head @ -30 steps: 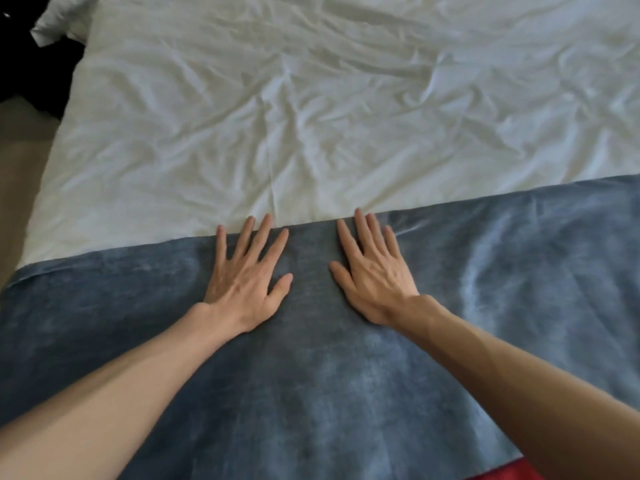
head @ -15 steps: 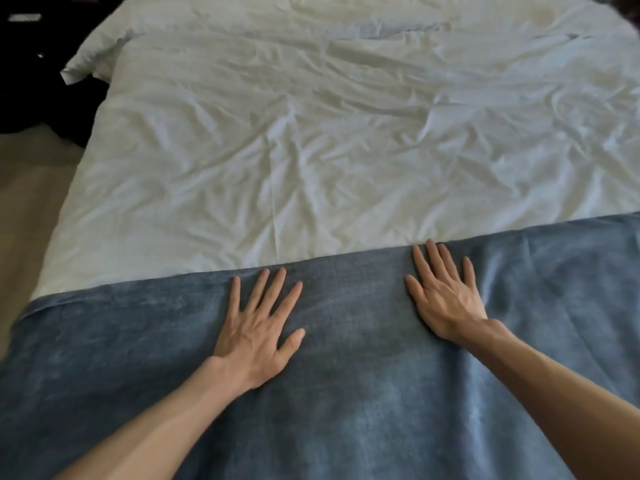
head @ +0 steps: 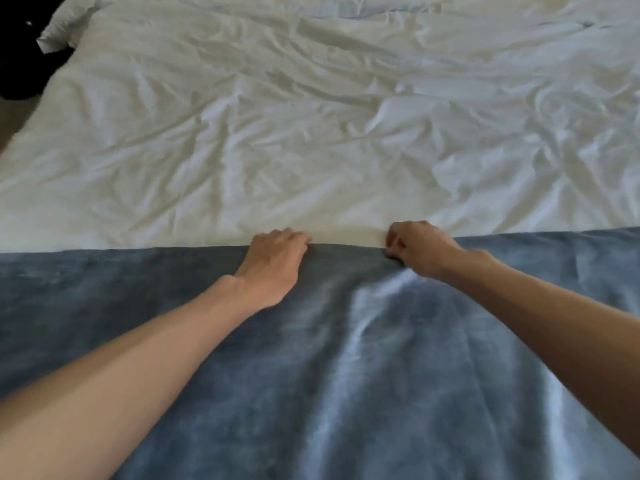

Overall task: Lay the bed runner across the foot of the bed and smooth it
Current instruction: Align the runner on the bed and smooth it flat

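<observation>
Both hands have gone from lying flat and spread on the cloth to curling up at its far edge. That cloth is the blue-grey bed runner point(head: 381, 375), and it lies across the near end of the bed, covering the whole lower part of the view from side to side. Its far edge runs nearly straight across, a touch higher on the right than on the left.

At that edge the left hand point(head: 273, 265) sits with its fingers bent down over the hem, closed on the fabric as far as I can see, though the fingertips are tucked out of sight. Just to its right, with a short stretch of hem between them, the right hand point(head: 419, 249) is bunched into a loose fist, thumb and fingers pinching the runner's edge. A small dark fold shows under that pinch.

From the right hand a few long soft ridges run back toward the near side, catching pale light, so the middle of the runner is not flat. The left part looks smoother. Both bare forearms reach in from the bottom corners.

Beyond the hem spreads the white sheet point(head: 311, 133), heavily creased all over. At the top left its corner hangs beside a dark area.
</observation>
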Tool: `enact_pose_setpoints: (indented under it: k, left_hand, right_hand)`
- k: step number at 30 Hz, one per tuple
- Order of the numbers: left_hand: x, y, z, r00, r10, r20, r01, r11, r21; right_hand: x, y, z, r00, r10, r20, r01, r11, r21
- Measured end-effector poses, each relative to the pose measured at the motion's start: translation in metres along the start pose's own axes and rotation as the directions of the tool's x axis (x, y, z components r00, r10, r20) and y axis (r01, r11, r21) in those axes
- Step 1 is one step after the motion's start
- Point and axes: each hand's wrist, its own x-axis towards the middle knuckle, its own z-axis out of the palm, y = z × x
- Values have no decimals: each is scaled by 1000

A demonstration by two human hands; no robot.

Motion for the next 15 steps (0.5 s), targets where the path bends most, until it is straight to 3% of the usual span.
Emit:
enact_pose_setpoints:
  k: [4,7,11,15]
  left_hand:
    - [32,35,4,989,-145,35,147,987,-70]
    - [38,48,8,984,-161,75,162,987,-7]
    - [35,60,15,978,-208,16,208,978,-15]
    - [41,63,18,980,-181,78,155,952,263]
  right_hand:
    - [-4,23,-3,996,-90,8,90,988,-128]
    - [-6,34,0,991,-135,-17,131,979,-155]
    - [-7,34,6,987,-149,-53,141,982,-127]
    - [-6,34,8,973,-174,-152,148,975,-166]
